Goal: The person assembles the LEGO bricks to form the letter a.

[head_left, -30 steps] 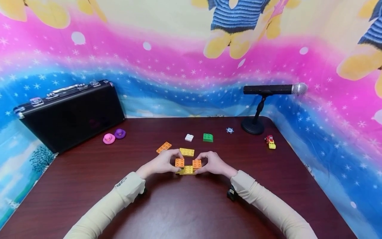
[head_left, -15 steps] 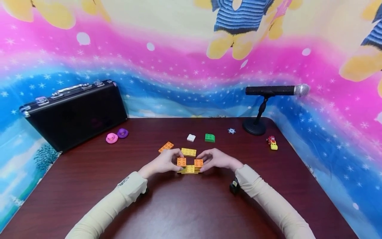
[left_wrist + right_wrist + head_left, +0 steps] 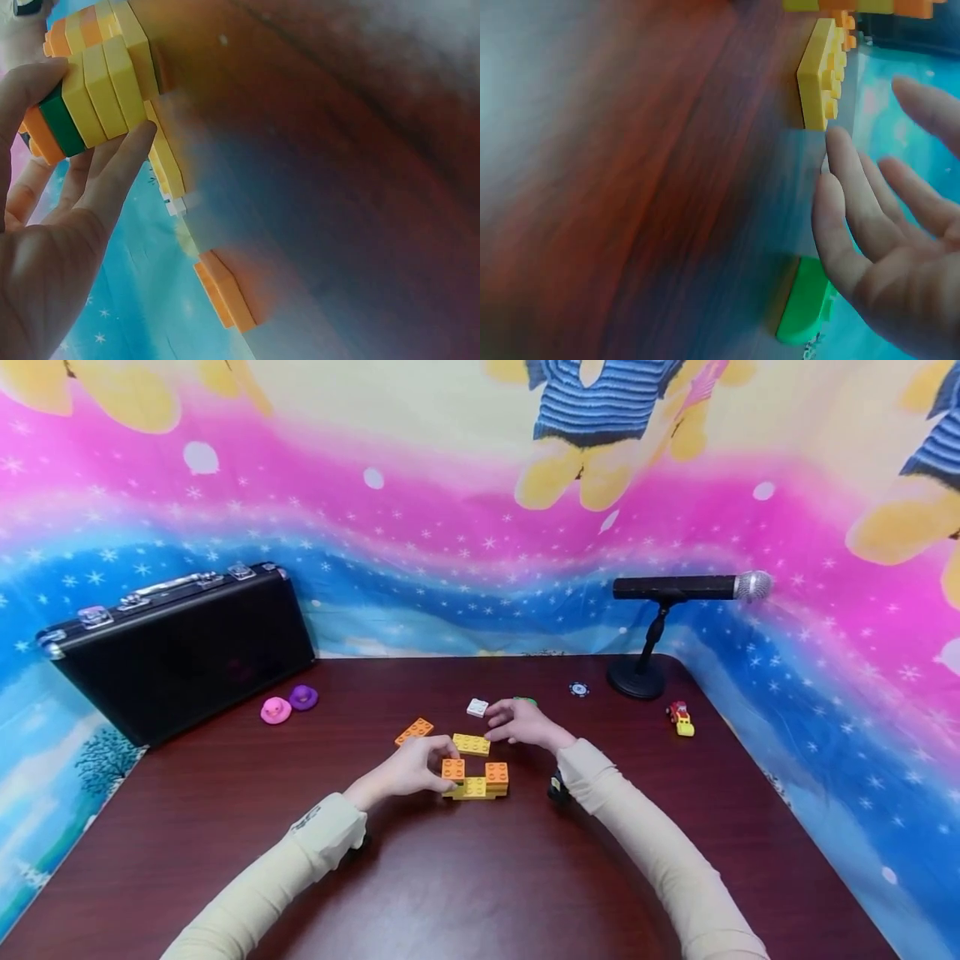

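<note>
We see the brick structure (image 3: 474, 788) in yellow and orange, with one green layer (image 3: 63, 122). We also see one yellow brick (image 3: 471, 744), one orange brick (image 3: 414, 732), one white brick (image 3: 477, 707) and one green brick (image 3: 804, 304). The table (image 3: 465, 885) is of dark reddish brown. The cloth (image 3: 450, 577) we find pink, blue and cream, with a pattern of white snowflakes.

Block stack (image 3: 874, 6) partly outside right-wrist view
</note>
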Demonstrator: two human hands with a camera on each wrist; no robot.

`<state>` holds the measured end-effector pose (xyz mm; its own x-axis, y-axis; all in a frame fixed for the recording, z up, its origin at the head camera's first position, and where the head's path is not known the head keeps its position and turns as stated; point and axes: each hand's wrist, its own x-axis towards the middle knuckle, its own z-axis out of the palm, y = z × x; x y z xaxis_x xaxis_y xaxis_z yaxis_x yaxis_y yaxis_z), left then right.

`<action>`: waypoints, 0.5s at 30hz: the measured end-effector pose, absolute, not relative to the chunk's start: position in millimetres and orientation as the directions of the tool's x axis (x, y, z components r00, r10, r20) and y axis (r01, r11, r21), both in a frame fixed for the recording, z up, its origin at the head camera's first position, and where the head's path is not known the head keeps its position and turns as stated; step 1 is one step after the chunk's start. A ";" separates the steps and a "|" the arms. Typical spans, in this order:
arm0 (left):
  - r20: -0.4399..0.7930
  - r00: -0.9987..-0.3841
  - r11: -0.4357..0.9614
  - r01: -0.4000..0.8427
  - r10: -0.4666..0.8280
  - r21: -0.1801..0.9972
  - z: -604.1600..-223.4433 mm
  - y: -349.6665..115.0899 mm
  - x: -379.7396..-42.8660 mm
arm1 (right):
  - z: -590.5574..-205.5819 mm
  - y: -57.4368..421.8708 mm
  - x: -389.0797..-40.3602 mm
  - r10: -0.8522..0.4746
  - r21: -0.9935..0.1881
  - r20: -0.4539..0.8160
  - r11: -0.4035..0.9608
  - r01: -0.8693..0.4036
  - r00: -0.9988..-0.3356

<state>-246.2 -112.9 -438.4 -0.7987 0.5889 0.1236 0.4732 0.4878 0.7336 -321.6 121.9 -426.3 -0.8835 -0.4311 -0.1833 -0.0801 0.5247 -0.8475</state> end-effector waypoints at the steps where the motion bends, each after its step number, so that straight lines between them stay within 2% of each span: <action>1: 0.122 -0.800 0.486 0.470 0.588 0.737 -438.2 -112.8 -245.9 | -426.9 118.2 -323.6 -0.411 -0.845 -0.168 0.529 -0.084 -0.896; 6: 0.122 -0.801 0.472 0.460 0.585 0.752 -438.3 -111.4 -246.9 | -433.1 107.8 -332.9 -0.296 -0.842 -0.123 0.536 -0.059 -0.947; 15: 0.114 -0.805 0.480 0.454 0.583 0.751 -439.0 -111.9 -246.2 | -442.5 102.1 -346.1 -0.280 -0.827 -0.169 0.562 -0.019 -0.945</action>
<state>-246.2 -111.9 -439.0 -0.8047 0.5827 0.1140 0.4538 0.4797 0.7510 -346.1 102.1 -442.5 -0.9450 -0.2800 -0.1690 -0.0187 0.5621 -0.8269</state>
